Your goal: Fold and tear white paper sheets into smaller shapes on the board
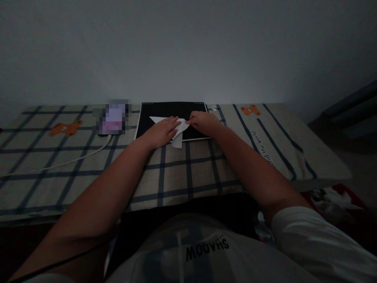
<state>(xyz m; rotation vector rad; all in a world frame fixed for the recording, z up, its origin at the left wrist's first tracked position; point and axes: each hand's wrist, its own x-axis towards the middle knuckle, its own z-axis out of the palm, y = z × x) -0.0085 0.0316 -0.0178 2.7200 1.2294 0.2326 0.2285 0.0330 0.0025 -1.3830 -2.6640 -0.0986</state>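
A folded sheet of white paper (178, 142) lies on a black notebook (188, 108), with one pointed corner toward the left and a flap hanging past the near edge. My left hand (162, 131) rests flat on the paper, fingers stretched out over it. At the paper's right side, my right hand (203, 122) pinches a curled edge between thumb and fingers. The part of the paper beneath my left hand is hidden.
The table has a checked cloth (173, 177) with bear prints. A phone (114, 118), its screen blurred, lies to the left with a white cable (73, 160) plugged in. A small white scrap (214, 107) sits by the notebook's right corner. A wall (176, 51) rises behind.
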